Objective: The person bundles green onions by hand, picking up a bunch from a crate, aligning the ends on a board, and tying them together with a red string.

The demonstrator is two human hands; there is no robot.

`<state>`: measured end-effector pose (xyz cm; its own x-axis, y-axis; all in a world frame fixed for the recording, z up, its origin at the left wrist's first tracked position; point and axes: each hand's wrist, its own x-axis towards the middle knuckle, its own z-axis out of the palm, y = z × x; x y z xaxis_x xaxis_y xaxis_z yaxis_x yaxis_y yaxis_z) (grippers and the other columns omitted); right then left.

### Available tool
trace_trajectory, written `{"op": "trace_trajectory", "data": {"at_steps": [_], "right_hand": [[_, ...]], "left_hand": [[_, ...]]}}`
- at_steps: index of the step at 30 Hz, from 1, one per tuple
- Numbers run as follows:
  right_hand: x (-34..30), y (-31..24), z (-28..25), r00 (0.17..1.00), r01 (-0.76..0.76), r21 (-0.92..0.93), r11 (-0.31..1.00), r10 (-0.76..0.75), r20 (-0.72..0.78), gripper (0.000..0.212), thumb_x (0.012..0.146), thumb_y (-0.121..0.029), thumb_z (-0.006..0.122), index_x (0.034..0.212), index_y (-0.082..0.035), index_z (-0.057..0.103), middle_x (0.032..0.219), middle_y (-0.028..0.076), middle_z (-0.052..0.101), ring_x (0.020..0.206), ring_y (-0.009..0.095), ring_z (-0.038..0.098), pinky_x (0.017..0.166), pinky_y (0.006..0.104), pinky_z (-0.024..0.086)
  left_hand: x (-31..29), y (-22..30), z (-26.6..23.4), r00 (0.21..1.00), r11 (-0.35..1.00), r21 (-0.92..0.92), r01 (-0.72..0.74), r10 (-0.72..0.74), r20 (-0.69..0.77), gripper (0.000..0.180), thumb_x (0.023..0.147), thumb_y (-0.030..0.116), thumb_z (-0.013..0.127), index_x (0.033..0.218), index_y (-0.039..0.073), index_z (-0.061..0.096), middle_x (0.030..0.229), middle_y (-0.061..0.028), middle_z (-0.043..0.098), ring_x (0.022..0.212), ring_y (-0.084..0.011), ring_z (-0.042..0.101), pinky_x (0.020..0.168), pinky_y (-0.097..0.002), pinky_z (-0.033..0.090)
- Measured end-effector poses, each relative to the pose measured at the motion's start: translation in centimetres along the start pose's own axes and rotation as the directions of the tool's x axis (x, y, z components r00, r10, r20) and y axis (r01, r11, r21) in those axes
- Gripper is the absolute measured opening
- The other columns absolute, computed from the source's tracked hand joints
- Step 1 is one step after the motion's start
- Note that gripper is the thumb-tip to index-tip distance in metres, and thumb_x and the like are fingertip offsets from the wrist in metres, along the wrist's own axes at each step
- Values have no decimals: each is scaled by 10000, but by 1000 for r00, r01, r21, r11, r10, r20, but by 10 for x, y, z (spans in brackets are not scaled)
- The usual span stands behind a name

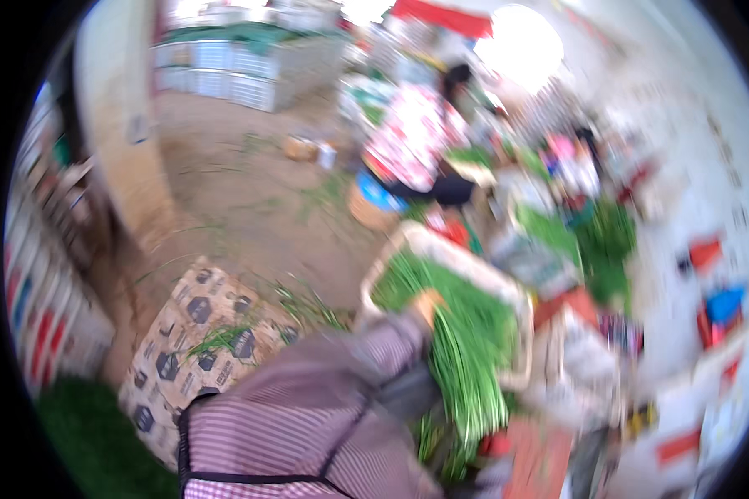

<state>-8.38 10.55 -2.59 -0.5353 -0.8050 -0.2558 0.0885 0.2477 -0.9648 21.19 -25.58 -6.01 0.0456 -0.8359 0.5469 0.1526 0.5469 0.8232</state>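
Note:
My left hand point(429, 306), at the end of a striped purple sleeve, is closed on a bunch of chives point(466, 366). The long green stalks hang over the near side of a pale plastic crate point(522, 366), their lighter ends fanned out toward me. More chives point(483, 303) fill that crate. At the lower edge a blurred patch of sleeve point(495, 476) shows beside the stalk ends, but my right hand itself cannot be made out. Loose green stalks point(433, 437) lie below the bunch. Motion blur softens the whole picture.
A person in a pink-and-white patterned top point(412, 137) sits on a low round seat point(374, 208) ahead. Flattened printed cardboard point(200, 333) with scattered stalks lies at left. Stacked crates point(250, 79) stand far back beyond a pillar point(121, 125). More greens point(603, 249) are piled at right.

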Motion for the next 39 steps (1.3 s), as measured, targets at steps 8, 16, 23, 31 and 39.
{"op": "trace_trajectory", "data": {"at_steps": [8, 16, 23, 31, 39], "right_hand": [[-6, -16, -15, 957, -128, 5, 992, 122, 263, 461, 928, -309, 541, 1332, -119, 425, 1278, 112, 524, 1038, 257, 596, 725, 352, 522], [5, -31, 41, 956, -261, 815, 517, 21, 293, 198, 921, -208, 518, 1068, -78, 544, 538, -42, 360, 334, 80, 219, 313, 252, 159], [-23, -54, 7, 940, -222, 313, 923, 118, 320, 368, 931, -296, 518, 1153, -9, 574, 684, 31, 602, 454, 126, 517, 395, 264, 402], [26, -65, 133, 964, -255, 699, 668, 120, 237, 289, 895, -241, 615, 1076, -16, 614, 877, 99, 669, 560, 151, 543, 492, 275, 433], [-29, -81, 131, 987, 61, 579, 813, -134, 84, 265, 883, -214, 632, 1045, -6, 651, 828, 82, 660, 566, 125, 513, 509, 240, 418]], "left_hand": [[42, 62, 33, 547, 339, -736, 586, -836, 50, 170, 713, 201, 561, 801, 56, 557, 801, -144, 633, 725, -319, 577, 748, -500, 485], [41, 42, 49, 517, 357, -702, 616, -856, 18, 215, 788, 208, 530, 879, 15, 559, 887, -158, 617, 801, -330, 584, 793, -511, 484], [37, 47, 51, 480, 340, -660, 670, -877, 35, 264, 841, 241, 474, 947, 21, 575, 958, -149, 619, 880, -327, 582, 841, -512, 467], [29, 34, 54, 499, 230, -677, 699, -835, 231, 188, 777, 210, 536, 878, 51, 534, 976, -157, 582, 896, -329, 555, 852, -519, 460], [23, 44, 52, 577, 262, -714, 649, -781, 238, 59, 790, 77, 544, 846, 63, 556, 838, -100, 600, 857, -258, 594, 832, -449, 503]]}}
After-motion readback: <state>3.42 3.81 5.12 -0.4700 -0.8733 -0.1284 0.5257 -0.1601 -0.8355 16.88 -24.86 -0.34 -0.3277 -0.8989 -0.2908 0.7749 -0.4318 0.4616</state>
